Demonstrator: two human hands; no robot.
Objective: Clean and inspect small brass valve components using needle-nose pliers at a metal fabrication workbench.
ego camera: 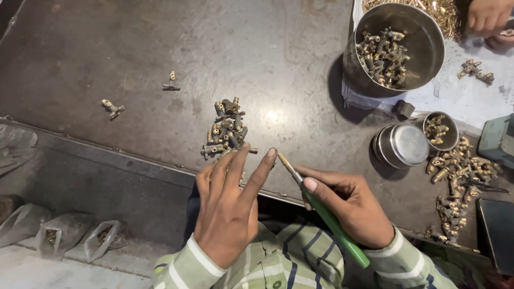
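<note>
My left hand hovers at the near edge of the dark metal table, fingers stretched toward a small pile of brass fittings; whether a fitting sits under the fingertips is hidden. My right hand grips a green-handled tool whose metal tip points toward my left forefinger. Both sleeves are green and white striped.
A big steel bowl of brass fittings stands at the back right, with a small steel cup and a lidded tin nearer. More fittings lie at the right. Two stray fittings sit left. Another person's hand works top right. Plastic bags lie below.
</note>
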